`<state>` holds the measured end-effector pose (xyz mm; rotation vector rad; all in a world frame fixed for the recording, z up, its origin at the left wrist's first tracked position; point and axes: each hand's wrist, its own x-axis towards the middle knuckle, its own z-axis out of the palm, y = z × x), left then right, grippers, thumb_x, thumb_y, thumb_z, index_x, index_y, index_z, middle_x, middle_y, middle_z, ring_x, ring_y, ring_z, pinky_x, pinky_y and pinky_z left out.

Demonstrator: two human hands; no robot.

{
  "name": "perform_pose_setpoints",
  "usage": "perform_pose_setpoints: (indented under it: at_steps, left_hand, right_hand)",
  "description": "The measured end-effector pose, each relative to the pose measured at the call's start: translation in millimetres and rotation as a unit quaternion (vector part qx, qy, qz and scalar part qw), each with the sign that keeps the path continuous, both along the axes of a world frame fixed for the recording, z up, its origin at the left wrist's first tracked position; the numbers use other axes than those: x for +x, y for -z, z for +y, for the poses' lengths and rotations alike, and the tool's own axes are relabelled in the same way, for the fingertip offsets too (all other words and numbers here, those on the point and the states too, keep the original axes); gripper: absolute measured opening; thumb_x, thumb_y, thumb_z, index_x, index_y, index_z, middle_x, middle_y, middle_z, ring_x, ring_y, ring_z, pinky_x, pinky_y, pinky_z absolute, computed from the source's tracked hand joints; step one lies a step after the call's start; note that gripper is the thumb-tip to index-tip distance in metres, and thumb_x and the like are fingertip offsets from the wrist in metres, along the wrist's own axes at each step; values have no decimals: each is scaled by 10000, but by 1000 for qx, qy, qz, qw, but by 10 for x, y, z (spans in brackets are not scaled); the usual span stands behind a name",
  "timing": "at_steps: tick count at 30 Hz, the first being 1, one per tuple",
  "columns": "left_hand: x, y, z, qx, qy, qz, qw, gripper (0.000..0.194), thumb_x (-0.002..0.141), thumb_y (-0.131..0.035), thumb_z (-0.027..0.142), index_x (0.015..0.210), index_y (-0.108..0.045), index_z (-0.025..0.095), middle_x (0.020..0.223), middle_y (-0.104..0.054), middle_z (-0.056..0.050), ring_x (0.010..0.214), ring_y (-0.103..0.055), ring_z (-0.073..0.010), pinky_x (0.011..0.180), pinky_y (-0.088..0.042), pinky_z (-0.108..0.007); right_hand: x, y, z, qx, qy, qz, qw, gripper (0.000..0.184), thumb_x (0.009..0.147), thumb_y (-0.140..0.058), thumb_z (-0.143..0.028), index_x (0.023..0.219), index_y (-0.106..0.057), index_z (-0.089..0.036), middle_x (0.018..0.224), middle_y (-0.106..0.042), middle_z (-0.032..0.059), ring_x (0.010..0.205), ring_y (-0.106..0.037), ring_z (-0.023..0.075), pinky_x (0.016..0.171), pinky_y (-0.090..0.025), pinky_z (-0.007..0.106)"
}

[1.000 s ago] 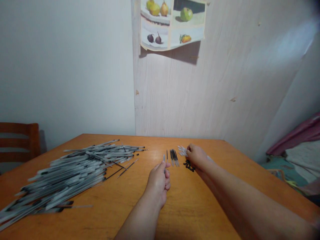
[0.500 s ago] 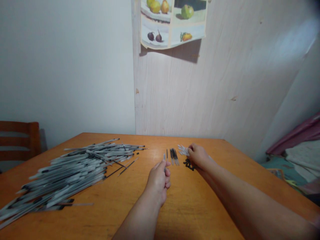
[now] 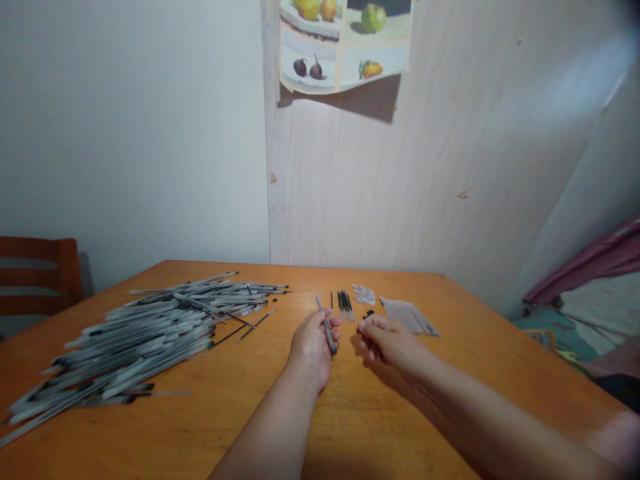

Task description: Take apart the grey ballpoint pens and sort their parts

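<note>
My left hand (image 3: 314,347) is closed around a slim pen (image 3: 327,328) with a clear-grey barrel and a dark lower end, its light tip pointing up and away. To its right, my right hand (image 3: 383,339) hovers over the table with thumb and fingertips pinched together; whatever is between them is too small to make out. Just behind it, small black plugs (image 3: 369,313) are partly hidden by the fingers. Beyond lie a row of dark refills (image 3: 345,305) with pale ends, a single dark refill (image 3: 331,300), and small translucent white pieces (image 3: 364,294).
A large heap of pens (image 3: 160,340) covers the table's left side, some loose refills (image 3: 256,325) at its edge. Several clear tubes (image 3: 409,315) lie in a row at right. A wooden chair (image 3: 37,273) stands left; a wall with a fruit poster (image 3: 345,50) rises behind.
My right hand has left the white pieces and come nearer and left, uncovering the clear tubes. The pen in my left hand has tilted, showing more of its barrel.
</note>
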<state>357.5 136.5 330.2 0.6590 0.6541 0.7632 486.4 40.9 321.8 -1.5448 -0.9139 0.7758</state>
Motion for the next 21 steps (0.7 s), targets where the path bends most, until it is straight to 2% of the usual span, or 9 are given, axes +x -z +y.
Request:
perform_pose_setpoints:
  at_steps: [3,7,9,15,21]
  left_hand:
    - [15,37,0,19,-6,-12,1000,169,901,-552,265,1036,-586,170,793,-671,-34,519,-571,-95,482,-395,-201]
    - [13,47,-19,38,0,-26,999,150,928,-572,274,1039,-568,174,874,-698,-60,588,-624,-109,523,-456,-206]
    - [10,32,-37,49,3,-28,998,137,945,-563,275,1043,-557,178,906,-705,-67,622,-641,-113,536,-472,-204]
    - [1,-5,-90,91,16,-25,995,159,951,-593,318,1036,-558,189,975,-718,-83,698,-674,-119,581,-501,-200]
    - [-13,-3,-110,115,60,-27,991,201,916,-652,333,1026,-585,179,1008,-727,-117,774,-703,-152,645,-535,-234]
  right_hand:
    - [-244,112,-67,-12,-40,102,994,325,848,-597,-498,772,-610,-183,591,-629,-5,409,-462,82,444,-309,231]
    - [-346,144,-97,-25,-65,139,988,380,864,-596,-540,853,-633,-162,641,-684,14,395,-462,65,406,-169,216]
    - [-344,127,-108,-15,-71,147,986,413,860,-606,-571,853,-632,-158,645,-689,16,400,-473,65,404,-143,217]
    - [-311,116,-146,8,-91,174,980,369,820,-714,-520,810,-609,-166,670,-692,11,433,-490,56,419,-173,206]
    - [-231,109,-175,19,-72,185,980,356,841,-701,-514,817,-591,-176,657,-669,0,450,-473,59,440,-233,196]
